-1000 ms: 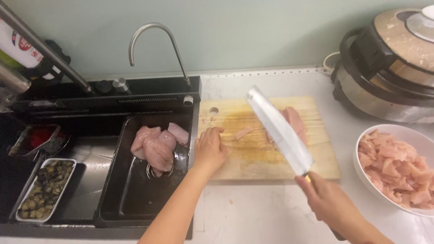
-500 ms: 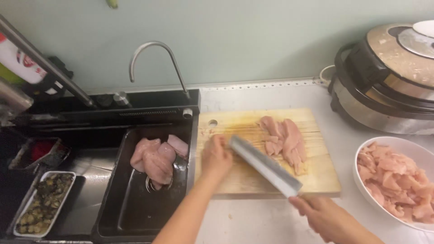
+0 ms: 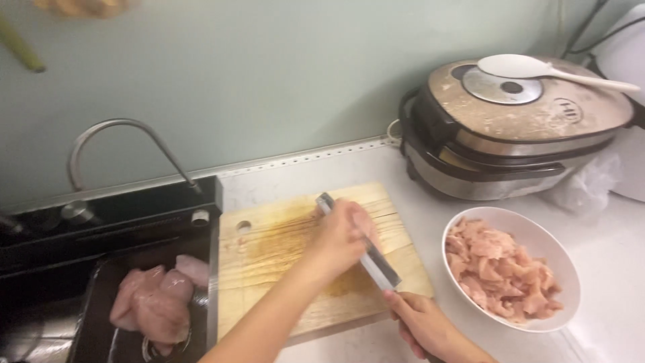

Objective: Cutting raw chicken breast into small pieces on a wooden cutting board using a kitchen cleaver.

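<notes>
My left hand (image 3: pixel 339 242) is cupped over the flat of a cleaver (image 3: pixel 379 269) above the wooden cutting board (image 3: pixel 282 255). It presses pale pink chicken pieces against the blade, and the hand hides most of them. My right hand (image 3: pixel 423 323) grips the cleaver's handle at the board's near right corner. The blade runs diagonally away from me, seen almost edge-on.
To the right, a white bowl (image 3: pixel 561 259) holds cut chicken (image 3: pixel 500 269). Behind it is a rice cooker (image 3: pixel 510 134) with a white spoon (image 3: pixel 531 67) on its lid. In the black sink (image 3: pixel 94 235) at left lie whole chicken breasts (image 3: pixel 151 306) under a curved faucet (image 3: pixel 121 128).
The cleaver came down from the air onto the board and slid under the sliced meat. My left hand moved right onto the blade, covering the pieces. The view shifted right.
</notes>
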